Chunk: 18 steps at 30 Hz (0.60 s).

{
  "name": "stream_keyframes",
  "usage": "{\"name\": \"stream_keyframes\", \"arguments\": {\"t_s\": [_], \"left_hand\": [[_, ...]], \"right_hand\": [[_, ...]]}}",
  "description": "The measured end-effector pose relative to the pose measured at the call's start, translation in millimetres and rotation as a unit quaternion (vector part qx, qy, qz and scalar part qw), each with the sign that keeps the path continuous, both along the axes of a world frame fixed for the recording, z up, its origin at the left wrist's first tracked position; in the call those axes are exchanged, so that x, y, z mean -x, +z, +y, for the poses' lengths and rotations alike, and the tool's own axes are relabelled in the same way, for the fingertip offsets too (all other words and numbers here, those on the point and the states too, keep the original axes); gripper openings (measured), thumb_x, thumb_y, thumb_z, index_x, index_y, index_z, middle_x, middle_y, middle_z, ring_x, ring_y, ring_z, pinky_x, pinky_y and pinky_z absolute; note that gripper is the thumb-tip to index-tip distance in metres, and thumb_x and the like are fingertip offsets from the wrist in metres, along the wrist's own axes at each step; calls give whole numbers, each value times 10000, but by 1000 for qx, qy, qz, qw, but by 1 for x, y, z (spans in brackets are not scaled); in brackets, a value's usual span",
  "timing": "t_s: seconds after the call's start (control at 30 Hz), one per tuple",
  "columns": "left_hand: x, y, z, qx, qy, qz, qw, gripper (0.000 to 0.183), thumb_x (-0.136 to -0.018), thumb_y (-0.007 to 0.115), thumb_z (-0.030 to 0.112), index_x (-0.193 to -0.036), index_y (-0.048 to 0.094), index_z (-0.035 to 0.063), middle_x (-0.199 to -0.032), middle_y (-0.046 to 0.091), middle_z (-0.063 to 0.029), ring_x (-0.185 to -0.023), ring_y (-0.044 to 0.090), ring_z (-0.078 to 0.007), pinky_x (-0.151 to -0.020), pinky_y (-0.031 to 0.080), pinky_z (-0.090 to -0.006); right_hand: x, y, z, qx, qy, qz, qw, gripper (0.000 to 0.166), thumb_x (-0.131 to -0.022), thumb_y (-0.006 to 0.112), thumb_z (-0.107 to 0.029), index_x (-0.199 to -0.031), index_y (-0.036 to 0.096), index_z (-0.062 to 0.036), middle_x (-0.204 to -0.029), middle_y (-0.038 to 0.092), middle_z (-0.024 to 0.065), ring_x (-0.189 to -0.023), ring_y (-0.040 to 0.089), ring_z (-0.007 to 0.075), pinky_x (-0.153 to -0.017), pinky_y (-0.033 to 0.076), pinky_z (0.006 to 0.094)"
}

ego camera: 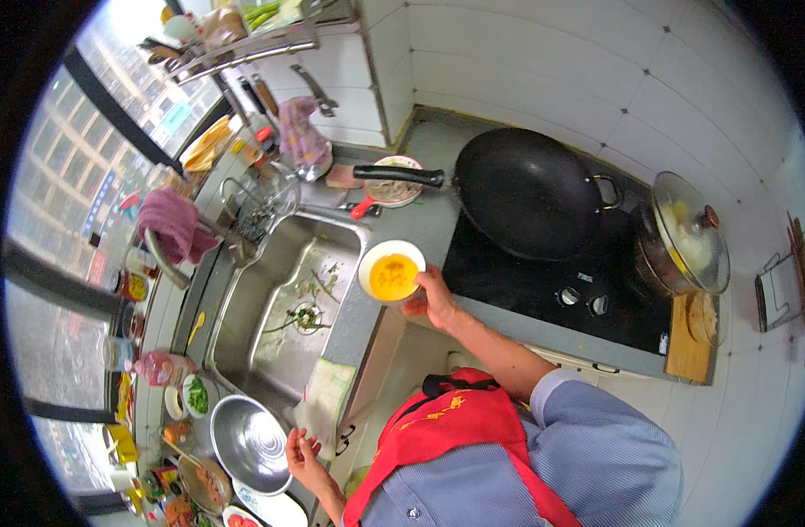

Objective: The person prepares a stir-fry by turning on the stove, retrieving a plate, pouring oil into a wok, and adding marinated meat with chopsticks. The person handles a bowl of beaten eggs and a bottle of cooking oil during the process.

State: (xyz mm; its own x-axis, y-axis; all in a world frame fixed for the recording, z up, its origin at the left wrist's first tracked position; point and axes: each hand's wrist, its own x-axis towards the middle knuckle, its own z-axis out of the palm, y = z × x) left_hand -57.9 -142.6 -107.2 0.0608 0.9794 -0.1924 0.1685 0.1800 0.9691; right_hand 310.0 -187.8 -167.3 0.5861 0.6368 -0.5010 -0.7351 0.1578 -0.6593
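Observation:
My right hand (435, 300) grips the rim and side of a white bowl (412, 253) of beaten egg, held over the counter edge between sink and cooktop. My left hand (305, 454), its fingers loosely curled and seemingly empty, is beside a stainless steel basin (244, 435). A pale cloth (330, 395) with a green edge hangs over the counter front just above that hand. The sink (284, 349) has green vegetable scraps around its drain. A black wok (528, 191) sits on the black cooktop (508, 290). Its handle reaches over a red-handled dish (402, 191) of food.
A lidded pot (666, 257) stands at the cooktop's right, near a wooden board (682, 356). Chopped greens (196, 395), a bowl of minced food (208, 487) and a white oval plate (277, 507) crowd the lower left. A faucet (228, 240) draped with a purple towel (175, 224) overhangs the sink.

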Motion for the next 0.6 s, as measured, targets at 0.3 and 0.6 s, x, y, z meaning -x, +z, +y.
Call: {"name": "stream_keyframes", "arguments": {"t_s": [0.3, 0.6], "left_hand": [[-86, 0, -4, 9, -166, -1, 986, 237, -857, 476, 93, -1072, 518, 3, -960, 575, -81, -762, 555, -132, -663, 451, -243], [-130, -5, -25, 14, -276, 30, 961, 212, -849, 484, 77, -1038, 535, -5, -922, 594, -76, -753, 567, -129, -665, 451, -245]], "right_hand": [[17, 15, -68, 11, 84, -40, 996, 623, -755, 459, -190, -1284, 132, -147, -924, 529, 158, -551, 587, 234, -475, 527, 368], [30, 6, -86, -32, 16, -71, 997, 633, -758, 481, -192, -1282, 132, -120, -844, 489, 135, -485, 556, 219, -425, 511, 321]]}}
